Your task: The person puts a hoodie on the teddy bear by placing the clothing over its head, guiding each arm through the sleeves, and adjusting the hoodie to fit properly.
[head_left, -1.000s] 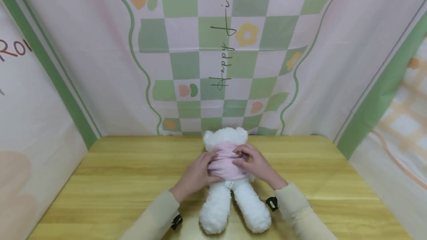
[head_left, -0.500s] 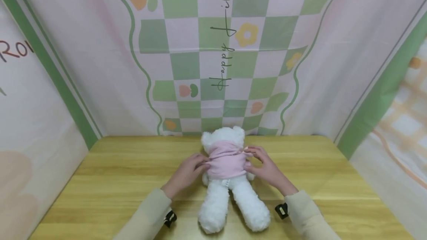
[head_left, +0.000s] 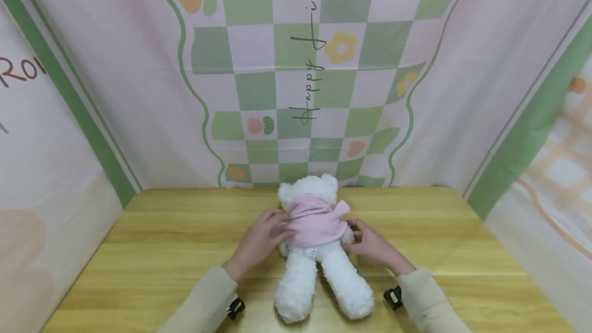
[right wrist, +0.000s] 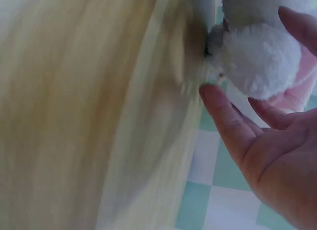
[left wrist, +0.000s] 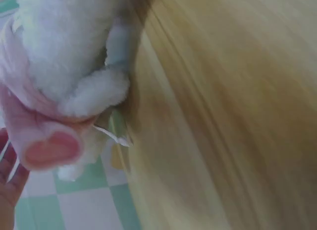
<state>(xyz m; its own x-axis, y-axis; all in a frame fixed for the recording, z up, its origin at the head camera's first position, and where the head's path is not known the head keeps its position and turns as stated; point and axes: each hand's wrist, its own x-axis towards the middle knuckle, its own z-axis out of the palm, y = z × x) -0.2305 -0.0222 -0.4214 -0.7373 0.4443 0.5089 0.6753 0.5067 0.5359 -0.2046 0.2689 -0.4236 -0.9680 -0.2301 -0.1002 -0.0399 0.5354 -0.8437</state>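
Observation:
A white plush teddy bear point(head_left: 296, 287) lies on the wooden table with its head toward the wall and a small tag between its legs. A pink shirt point(head_left: 314, 227) covers its torso, bunched near the neck. One pink sleeve point(head_left: 342, 208) juts out at the right. In the left wrist view another sleeve point(left wrist: 44, 145) shows its hollow opening. My left hand point(head_left: 259, 240) touches the shirt's left side with relaxed fingers. My right hand point(head_left: 376, 245) has its fingers and thumb spread about the bear's right-side arm point(right wrist: 262, 61), one fingertip at the fluffy paw.
The wooden table point(head_left: 176, 251) extends to both sides of the bear. A green-and-white checked curtain point(head_left: 296, 91) hangs behind its far edge. Black wrist straps point(head_left: 393, 297) show at both sleeves.
My right hand has let go of the shirt's upper right part and moved down to the bear's arm; the sleeve there now sticks out. My left hand has shifted left from the shirt's middle.

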